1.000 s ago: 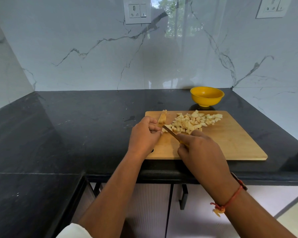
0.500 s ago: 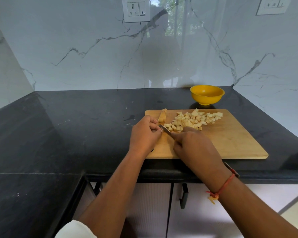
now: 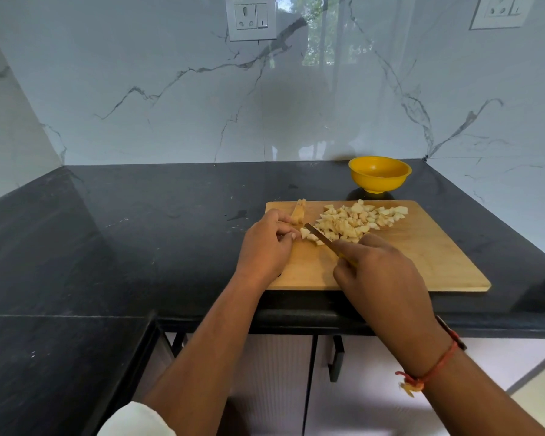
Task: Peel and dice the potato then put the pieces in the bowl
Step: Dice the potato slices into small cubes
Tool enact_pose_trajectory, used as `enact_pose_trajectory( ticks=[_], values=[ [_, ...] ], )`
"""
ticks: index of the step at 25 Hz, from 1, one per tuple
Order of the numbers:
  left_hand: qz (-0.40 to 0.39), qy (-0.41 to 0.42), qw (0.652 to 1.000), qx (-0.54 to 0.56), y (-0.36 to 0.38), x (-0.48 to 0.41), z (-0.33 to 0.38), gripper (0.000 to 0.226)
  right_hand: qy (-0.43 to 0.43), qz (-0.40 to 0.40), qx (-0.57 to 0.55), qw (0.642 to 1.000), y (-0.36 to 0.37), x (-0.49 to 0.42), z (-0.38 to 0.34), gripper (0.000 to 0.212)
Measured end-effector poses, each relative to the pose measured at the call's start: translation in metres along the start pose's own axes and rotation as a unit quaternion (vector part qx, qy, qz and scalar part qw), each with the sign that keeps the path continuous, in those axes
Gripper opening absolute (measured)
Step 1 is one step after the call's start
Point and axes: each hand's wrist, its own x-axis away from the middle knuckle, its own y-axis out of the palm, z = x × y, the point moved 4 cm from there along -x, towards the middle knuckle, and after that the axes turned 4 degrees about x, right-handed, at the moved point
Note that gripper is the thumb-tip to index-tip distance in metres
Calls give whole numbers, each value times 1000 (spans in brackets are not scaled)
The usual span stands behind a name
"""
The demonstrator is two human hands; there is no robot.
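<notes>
Now your right hand [image 3: 381, 278] is wrapped round the knife [image 3: 320, 236], only a sliver of yellow handle showing, the blade angled far-left across the near-left part of the wooden cutting board [image 3: 422, 253]. Its tip sits among a few small potato pieces [image 3: 309, 236]. Your left hand [image 3: 266, 243] is curled at the board's left edge, fingertips right up against those pieces; whether they actually pinch one, I cannot tell. Just beyond that hand lies an uncut potato strip [image 3: 299, 210] at the board's far-left corner. The diced pile [image 3: 356, 221] spreads along the far side of the board, right of the blade. Past the board's far edge stands the yellow bowl [image 3: 378, 176] on the black countertop [image 3: 139, 231], with no potato visible inside.
</notes>
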Motion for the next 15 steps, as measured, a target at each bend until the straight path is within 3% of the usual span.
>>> enact_pose_trajectory(
  ticks=[6,15],
  values=[
    [32,-23,999,3,-3,1,-5,29,-30,-25,-25,999,16,-6,-7,31],
    [20,1,999,-42,-1,-1,-4,24,5,-3,-11,1000,19,-21,30,35]
  ],
)
